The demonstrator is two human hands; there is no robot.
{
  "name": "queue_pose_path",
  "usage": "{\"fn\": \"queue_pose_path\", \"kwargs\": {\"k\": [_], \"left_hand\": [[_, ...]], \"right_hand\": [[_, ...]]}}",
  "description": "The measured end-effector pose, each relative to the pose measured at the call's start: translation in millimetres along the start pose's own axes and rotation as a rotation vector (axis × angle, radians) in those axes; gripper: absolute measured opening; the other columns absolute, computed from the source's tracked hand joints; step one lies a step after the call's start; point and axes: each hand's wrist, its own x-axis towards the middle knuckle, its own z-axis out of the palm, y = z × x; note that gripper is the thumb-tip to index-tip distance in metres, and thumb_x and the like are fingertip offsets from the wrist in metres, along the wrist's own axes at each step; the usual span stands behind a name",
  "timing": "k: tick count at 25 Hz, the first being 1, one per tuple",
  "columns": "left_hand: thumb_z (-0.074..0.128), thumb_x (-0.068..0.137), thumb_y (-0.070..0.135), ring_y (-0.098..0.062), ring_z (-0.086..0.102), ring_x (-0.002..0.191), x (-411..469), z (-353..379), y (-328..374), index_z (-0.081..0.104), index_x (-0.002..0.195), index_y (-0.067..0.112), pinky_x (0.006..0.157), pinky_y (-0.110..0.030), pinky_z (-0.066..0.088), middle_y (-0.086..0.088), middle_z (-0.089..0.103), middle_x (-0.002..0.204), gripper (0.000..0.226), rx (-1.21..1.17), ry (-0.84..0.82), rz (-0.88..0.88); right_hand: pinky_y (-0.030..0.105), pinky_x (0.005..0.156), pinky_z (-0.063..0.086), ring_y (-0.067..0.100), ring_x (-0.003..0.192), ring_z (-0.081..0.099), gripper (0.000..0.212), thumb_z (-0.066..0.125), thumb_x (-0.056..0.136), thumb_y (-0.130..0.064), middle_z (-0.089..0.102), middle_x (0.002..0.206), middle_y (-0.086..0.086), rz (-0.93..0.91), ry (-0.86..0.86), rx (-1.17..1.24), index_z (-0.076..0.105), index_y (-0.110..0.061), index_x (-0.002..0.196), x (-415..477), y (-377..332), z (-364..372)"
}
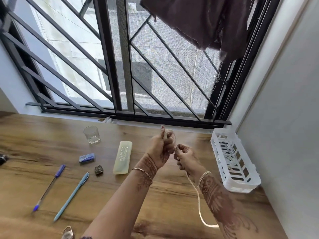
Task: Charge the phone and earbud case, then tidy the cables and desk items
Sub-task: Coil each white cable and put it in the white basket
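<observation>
Wooden desk (pixel 164 200) beneath a barred window. White slotted basket (pixel 234 159) at far right against the wall, already holding one coiled white cable (pixel 227 152). Pencil case (pixel 122 159), glass (pixel 91 134), light-blue pen (pixel 71 196) and blue ballpoint (pixel 49 188) loose at left. Above mid-desk, left hand (pixel 161 150) closed on a small coil of white cable (pixel 198 200); right hand (pixel 185 158) pinched on the strand feeding it, tail trailing toward the near edge. Best kept: even loops, light tension, end tucked before dropping into the basket. Phone and earbud case not visible.
</observation>
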Motion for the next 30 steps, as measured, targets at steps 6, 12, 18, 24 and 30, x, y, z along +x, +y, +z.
{"fn": "queue_pose_path", "kwargs": {"k": [6,12,18,24,30], "left_hand": [[0.029,0.104,0.028,-0.005,0.030,0.034,25.7,-22.3,-10.6,0.041,0.074,0.014,0.037,-0.017,0.026,0.010,0.037,0.041,0.035,0.343,0.275,0.151],[0.028,0.103,0.035,-0.004,0.036,0.037,4.2,-16.5,-21.6,0.045,0.063,0.013,0.039,-0.019,0.030,0.008,0.044,0.044,0.049,0.811,0.136,0.149],[0.030,0.102,0.040,-0.004,0.024,0.030,-11.4,6.3,-10.2,0.046,0.057,0.014,0.037,-0.011,0.015,0.009,0.037,0.037,0.054,0.594,0.088,0.021],[0.028,0.100,0.041,-0.004,0.015,0.028,-10.8,17.8,-6.5,0.040,0.057,0.015,0.036,-0.015,0.006,0.008,0.024,0.035,0.052,0.162,0.057,-0.056],[0.023,0.103,0.037,-0.005,0.020,0.030,8.9,1.5,-0.5,0.039,0.062,0.017,0.033,-0.015,0.017,0.010,0.029,0.038,0.048,0.024,0.215,0.116]], "right_hand": [[0.022,0.042,0.031,0.009,0.048,0.041,0.029,0.054,0.093,-0.031,0.050,0.063,-0.004,-0.075,-0.123,-0.388,0.067,-0.019,0.070,-23.9,-14.7,-1.1],[0.023,0.053,0.034,0.004,0.050,0.044,0.039,0.057,0.092,-0.038,0.053,0.055,-0.009,-0.231,0.011,-0.549,0.059,-0.023,0.057,-18.2,-48.0,-17.3],[0.017,0.042,0.032,0.004,0.044,0.040,0.029,0.080,0.073,-0.035,0.053,0.052,-0.009,-0.248,0.063,-0.127,0.060,-0.016,0.063,-9.8,-53.3,-37.1],[0.016,0.033,0.017,0.002,0.035,0.028,0.017,0.058,0.092,-0.022,0.046,0.061,0.001,-0.074,-0.085,0.466,0.057,-0.015,0.076,-5.4,-20.8,-23.4],[0.016,0.039,0.026,0.004,0.044,0.033,0.021,0.050,0.099,-0.019,0.048,0.063,-0.004,-0.070,-0.105,0.010,0.070,-0.015,0.093,-25.3,11.9,-8.4]]}}
